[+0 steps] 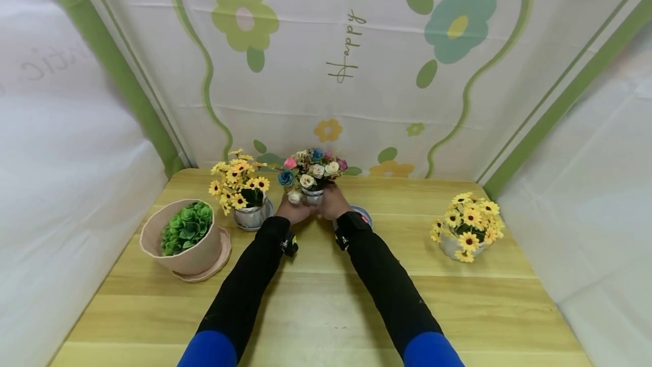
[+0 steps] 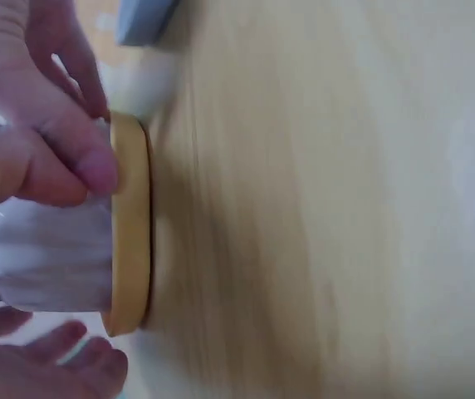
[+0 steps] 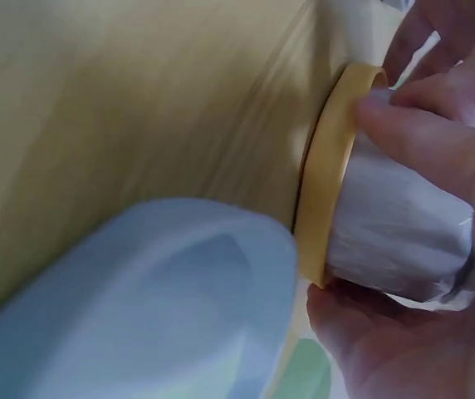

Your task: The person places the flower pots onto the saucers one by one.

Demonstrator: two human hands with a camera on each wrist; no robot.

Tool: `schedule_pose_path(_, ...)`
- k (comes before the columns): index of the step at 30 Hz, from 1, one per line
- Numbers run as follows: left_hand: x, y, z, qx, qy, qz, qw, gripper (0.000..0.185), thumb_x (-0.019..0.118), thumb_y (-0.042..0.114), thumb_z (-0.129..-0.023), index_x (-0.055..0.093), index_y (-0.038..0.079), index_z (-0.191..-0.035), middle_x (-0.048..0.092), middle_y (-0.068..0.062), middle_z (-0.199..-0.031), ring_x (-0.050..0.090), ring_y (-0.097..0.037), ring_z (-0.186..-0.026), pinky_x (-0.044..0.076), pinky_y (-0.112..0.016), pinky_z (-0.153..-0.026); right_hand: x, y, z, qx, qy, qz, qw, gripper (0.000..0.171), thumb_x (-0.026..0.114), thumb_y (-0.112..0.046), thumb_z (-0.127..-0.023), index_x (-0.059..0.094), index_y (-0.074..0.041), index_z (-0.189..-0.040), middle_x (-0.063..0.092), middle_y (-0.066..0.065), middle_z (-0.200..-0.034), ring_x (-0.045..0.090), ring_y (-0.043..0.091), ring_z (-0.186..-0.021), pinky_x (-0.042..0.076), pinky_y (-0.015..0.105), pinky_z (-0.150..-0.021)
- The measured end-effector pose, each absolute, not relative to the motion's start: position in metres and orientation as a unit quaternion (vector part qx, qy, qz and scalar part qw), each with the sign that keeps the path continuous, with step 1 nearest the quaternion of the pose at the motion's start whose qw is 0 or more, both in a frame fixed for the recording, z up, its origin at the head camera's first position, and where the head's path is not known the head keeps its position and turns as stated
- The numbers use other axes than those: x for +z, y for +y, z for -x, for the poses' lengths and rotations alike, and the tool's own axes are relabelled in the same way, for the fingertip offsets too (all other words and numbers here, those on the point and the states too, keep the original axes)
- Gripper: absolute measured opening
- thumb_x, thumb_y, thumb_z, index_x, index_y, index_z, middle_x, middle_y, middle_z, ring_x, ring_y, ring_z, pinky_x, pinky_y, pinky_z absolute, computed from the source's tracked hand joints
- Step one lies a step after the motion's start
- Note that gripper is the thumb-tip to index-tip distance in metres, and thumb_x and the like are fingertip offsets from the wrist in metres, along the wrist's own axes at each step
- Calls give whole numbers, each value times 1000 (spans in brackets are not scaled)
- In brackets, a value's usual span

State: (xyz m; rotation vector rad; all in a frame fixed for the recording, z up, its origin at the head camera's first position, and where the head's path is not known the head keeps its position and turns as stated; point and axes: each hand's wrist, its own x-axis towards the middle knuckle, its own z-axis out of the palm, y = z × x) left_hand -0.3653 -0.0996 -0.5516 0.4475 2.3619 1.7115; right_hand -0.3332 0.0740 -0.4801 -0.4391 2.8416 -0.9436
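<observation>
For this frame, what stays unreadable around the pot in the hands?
- Head view: the white pot is mostly covered by the left hand and right hand.
- Wrist views: its flowers are cut off by the edge; the yellow base shows.
- Right wrist view: the blue dish is blurred and cropped.

At the centre of the frame, your left hand (image 1: pixel 294 212) and right hand (image 1: pixel 333 203) clasp a small pot of mixed flowers (image 1: pixel 312 173) from both sides above the desk (image 1: pixel 326 304). Just left stands a yellow daisy pot (image 1: pixel 243 191); further left, a pink pot of green leaves (image 1: pixel 184 237). Another daisy pot (image 1: pixel 466 226) sits well apart at right.
</observation>
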Motion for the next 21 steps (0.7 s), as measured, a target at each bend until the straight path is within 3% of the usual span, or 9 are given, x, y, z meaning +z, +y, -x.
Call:
schedule_pose_path(2,-534,-95,347,553,820,-138,58,73,83,31,-93,49,14,-155,55,-12,-153,56,-31,-138,45,-46,-122,-481,79,330,-347,924,156,44,75,81,-11,-92,44,3,-156,49,27,-157,48,44,-146,43,52,-124)
schedule_pose_path(4,-512,-90,325,543,832,-101,50,84,79,26,-95,35,9,-165,37,-20,-168,32,-41,-158,30,-57,-131,-483,85,327,-373,913,160,38,80,80,-11,-92,38,3,-160,47,28,-158,48,44,-147,43,52,-123)
schedule_pose_path(7,-498,-87,303,547,835,-40,50,96,77,26,-97,16,4,-169,17,-29,-173,21,-47,-161,29,-60,-131,-482,94,317,-390,907,149,51,96,77,-19,-97,15,4,-167,28,30,-169,36,43,-156,41,52,-126)
schedule_pose_path(10,-491,-84,287,550,834,0,45,95,77,23,-97,18,0,-167,20,-32,-170,25,-48,-158,36,-60,-127,-479,104,305,-398,905,131,70,111,75,-29,-100,-7,0,-168,6,29,-176,17,43,-163,33,55,-131)
schedule_pose_path(12,-489,-81,280,556,830,3,46,90,78,19,-95,24,-2,-164,29,-30,-168,30,-46,-157,37,-59,-126,-477,112,294,-398,907,116,74,114,75,-33,-100,-12,-5,-168,0,27,-177,9,42,-165,27,58,-132)
schedule_pose_path(14,-490,-76,275,558,828,-9,45,83,77,15,-93,33,-4,-160,38,-30,-164,36,-46,-154,38,-58,-126,-476,120,282,-398,909,104,69,114,74,-35,-100,-13,-7,-168,-2,26,-177,13,44,-164,28,61,-131)
schedule_pose_path(16,-492,-70,269,559,828,-8,54,84,76,14,-91,33,-5,-160,38,-30,-164,38,-44,-154,38,-56,-127,-475,126,268,-398,911,89,59,114,74,-36,-100,-12,-7,-169,-1,27,-176,25,47,-159,35,62,-127)
schedule_pose_path(18,-495,-61,264,539,841,-2,48,85,78,17,-88,36,-7,-158,36,-33,-163,37,-46,-153,38,-57,-127,-474,132,254,-400,912,81,45,116,76,-36,-98,-10,-4,-169,1,30,-175,35,52,-153,41,64,-122)
schedule_pose_path(21,-500,-47,255,524,851,11,24,91,84,20,-85,37,-7,-157,28,-37,-164,32,-49,-153,36,-59,-127,-471,143,231,-403,912,68,38,118,76,-39,-97,-11,-1,-168,-1,32,-174,39,56,-148,45,66,-116)
